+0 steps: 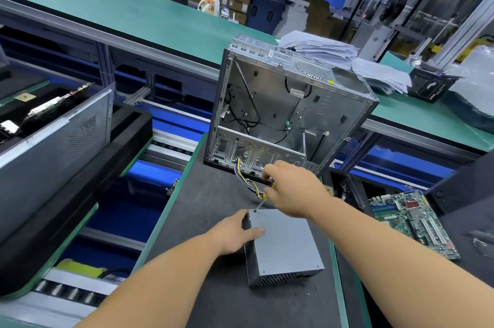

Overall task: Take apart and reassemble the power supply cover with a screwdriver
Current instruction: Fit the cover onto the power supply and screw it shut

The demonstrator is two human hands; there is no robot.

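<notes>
The power supply point(283, 244) lay flat on the dark counter point(213, 220), long axis running away from the person, vent end nearest. The left hand point(235, 234) gripped its far left edge. The right hand point(291, 188) held a screwdriver point(263, 198), tip on the far-left corner screw. Judged step: working that cover screw; next needs steady downward turning.
</notes>
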